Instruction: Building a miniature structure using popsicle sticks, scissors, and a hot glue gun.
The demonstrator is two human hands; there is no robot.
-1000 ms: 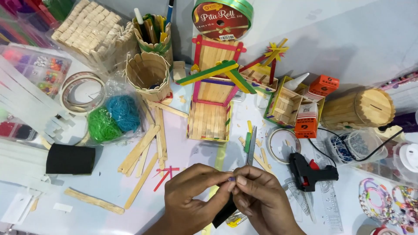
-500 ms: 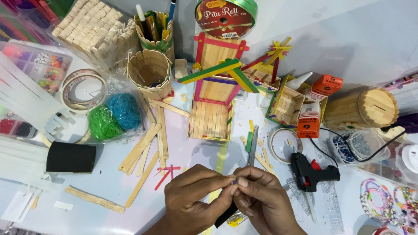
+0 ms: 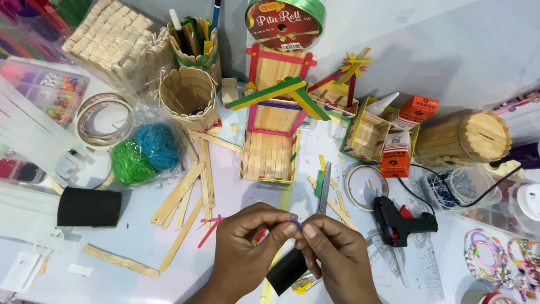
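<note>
My left hand and my right hand meet at the front middle of the table, fingertips pinched together on a small purple piece. A black strip sticks out below my hands; which hand holds it I cannot tell. Just beyond my fingers lies a grey craft blade on the table. Loose plain wooden sticks lie to the left of my left hand, with thin red sticks beside them.
A stick-built house model stands ahead. A black glue gun lies right of my hands with a tape ring. Stick cups, bagged green and blue yarn, a black roll and bead boxes crowd the left.
My hands have stayed in the same spot, fingers working the small piece slightly; the black strip below them now shows more. Nothing else on the table moved.
</note>
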